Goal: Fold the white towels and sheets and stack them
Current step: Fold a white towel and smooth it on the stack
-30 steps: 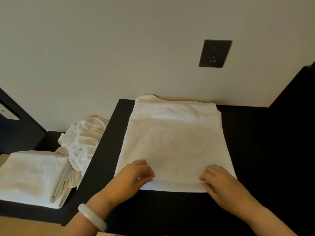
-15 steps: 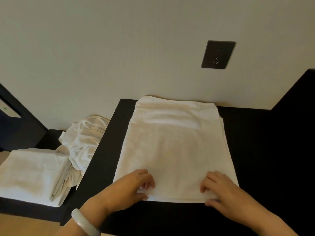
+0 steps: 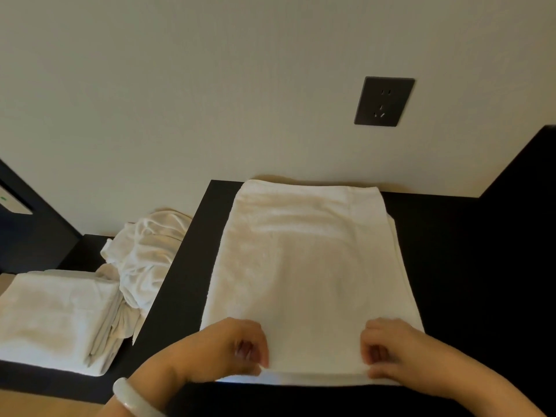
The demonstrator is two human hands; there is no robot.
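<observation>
A white towel [image 3: 307, 266] lies flat, folded into a long rectangle, on the black table [image 3: 451, 266], its far end against the wall. My left hand [image 3: 228, 350] grips the near left corner of the towel, fingers curled over the edge and thumb beneath. My right hand [image 3: 397, 350] grips the near right corner the same way. A stack of folded white linen [image 3: 54, 317] sits on a lower black surface [image 3: 36, 377] at the left. A crumpled white sheet [image 3: 147, 254] is heaped behind that stack, against the wall.
A dark wall socket [image 3: 384, 101] is set in the pale wall above the towel. A dark panel [image 3: 517, 164] rises at the right of the table. A dark unit with a small white device [image 3: 12, 203] stands at the far left.
Both hands have slid toward me along the towel's near edge and their fingers have curled tighter around its corners. The towel's near edge has come closer to the table's front.
</observation>
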